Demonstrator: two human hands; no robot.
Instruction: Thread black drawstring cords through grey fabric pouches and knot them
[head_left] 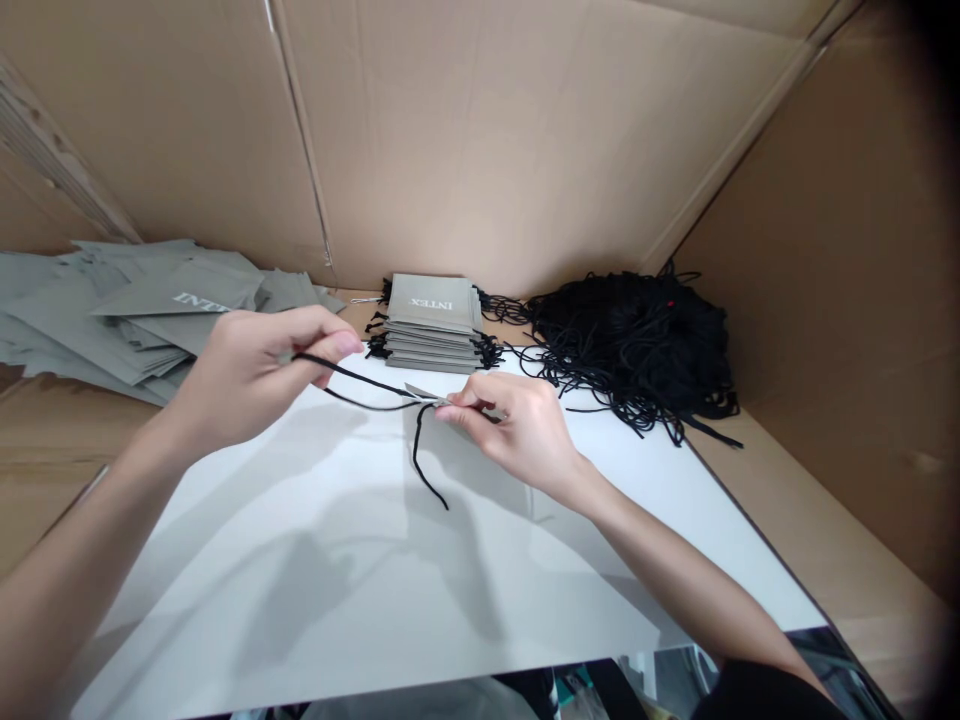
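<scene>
My left hand (270, 372) is closed, pinching a black cord (360, 377) that stretches across to the right. Two strands run from it to a thin grey piece (426, 394), seen nearly edge-on and similar in colour to the stacked pouches. Thumb and fingers of my right hand (517, 425) are pressed together on this piece; most of it is hidden. From there a loose end of the cord hangs down in front. Both hands are held above the white table (360, 590).
A neat stack of grey pouches (431, 305) marked INTEX, with black cord ends, stands at the back. Loose grey pieces (142, 320) are heaped on the left. A tangled pile of black cords (637, 350) lies on the right. Cardboard walls (525, 130) enclose the back and sides.
</scene>
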